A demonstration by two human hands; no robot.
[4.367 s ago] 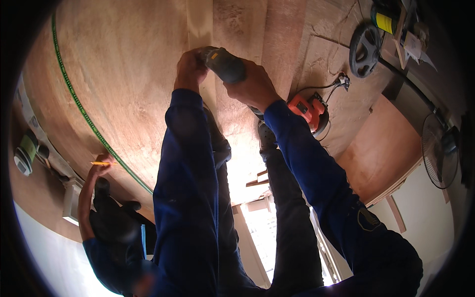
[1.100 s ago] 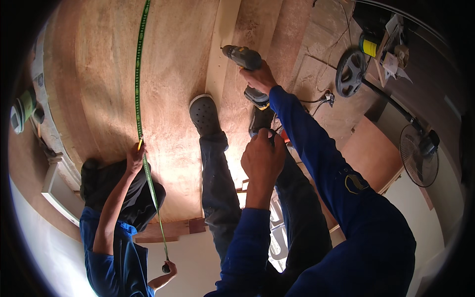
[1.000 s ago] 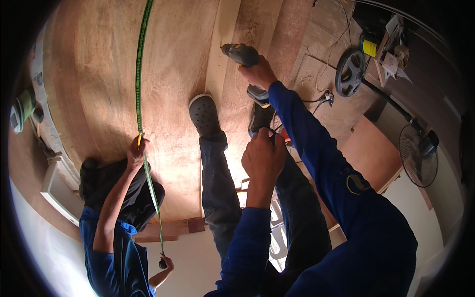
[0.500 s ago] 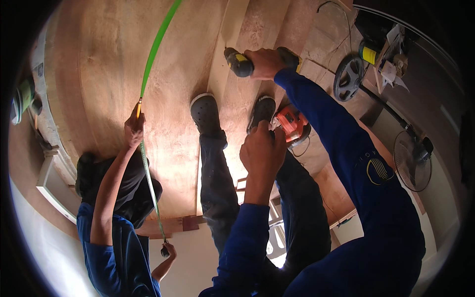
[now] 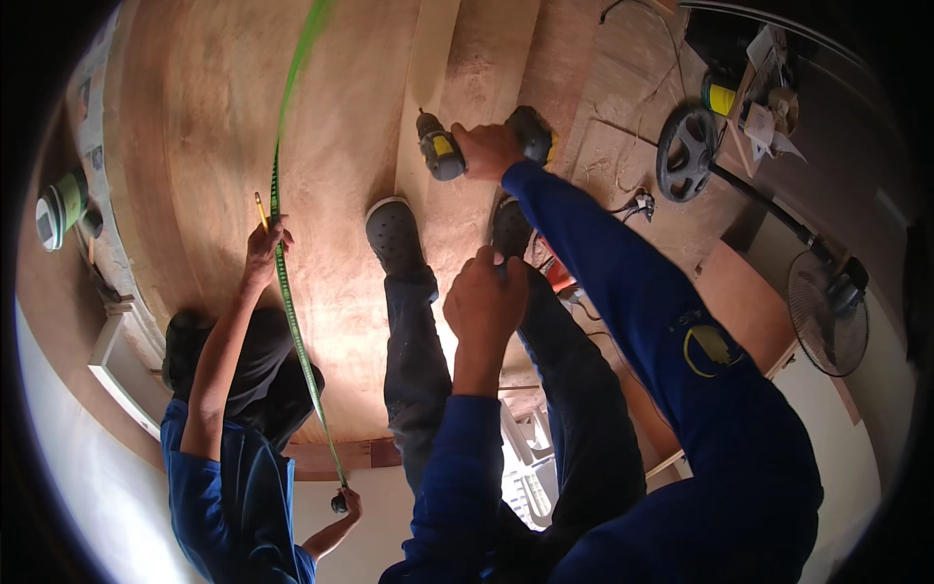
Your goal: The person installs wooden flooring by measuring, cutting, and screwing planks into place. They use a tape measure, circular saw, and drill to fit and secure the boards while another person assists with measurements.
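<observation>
In my right hand (image 5: 489, 152), at the end of the outstretched right arm, is a black and yellow cordless drill (image 5: 443, 156). Its bit points away from me, over a wooden board on the floor. My left hand (image 5: 484, 310) is closed with curled fingers above my right leg; whatever it may hold is hidden. At the left, a co-worker's hand (image 5: 265, 251) has a pencil (image 5: 260, 209) and steadies a green tape measure blade (image 5: 289, 292). That person's other hand (image 5: 352, 504) grips the tape case (image 5: 339, 503).
Wide wooden sheets (image 5: 233, 117) cover the floor. An orange power tool (image 5: 556, 274) is partly hidden behind my right arm. To the right are a standing fan (image 5: 827, 307) with a round base and a box of odds and ends (image 5: 769, 107). A green-banded tub (image 5: 63, 209) stands far left.
My right hand has moved left with the drill, whose bit now shows. My left hand has shifted slightly left and down. The co-worker's pencil has come away from the tape blade.
</observation>
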